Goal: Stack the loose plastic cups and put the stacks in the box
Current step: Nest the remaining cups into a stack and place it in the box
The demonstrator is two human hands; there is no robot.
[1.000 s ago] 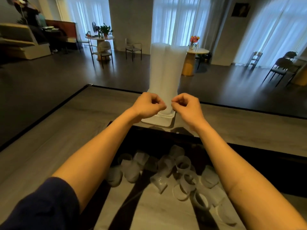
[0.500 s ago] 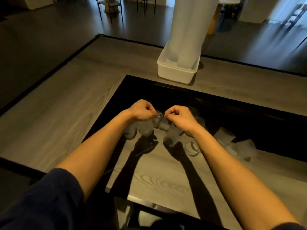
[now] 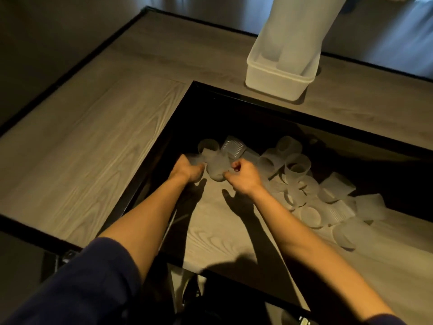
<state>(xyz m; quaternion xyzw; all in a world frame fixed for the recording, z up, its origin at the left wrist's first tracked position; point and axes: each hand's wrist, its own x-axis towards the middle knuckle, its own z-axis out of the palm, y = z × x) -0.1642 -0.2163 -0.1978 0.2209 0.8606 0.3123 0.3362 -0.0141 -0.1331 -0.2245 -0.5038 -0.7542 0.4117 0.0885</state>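
Loose cups (image 3: pixel 302 184): scattered in the sunken tray just right of my hands. My left hand (image 3: pixel 188 168) and right hand (image 3: pixel 243 177) have dropped from the box into the pile, both curled on one cup (image 3: pixel 216 166) between them; new stack beginning. Box (image 3: pixel 278 78): beyond my hands on the desk (image 3: pixel 93 137), holding tall stacks (image 3: pixel 295 31).

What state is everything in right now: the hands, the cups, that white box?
Left hand: closed on a cup.
Right hand: closed, at the cup between the hands.
Loose cups: scattered, mostly tipped over, unstacked.
White box: open, upright, holding tall cup stacks.
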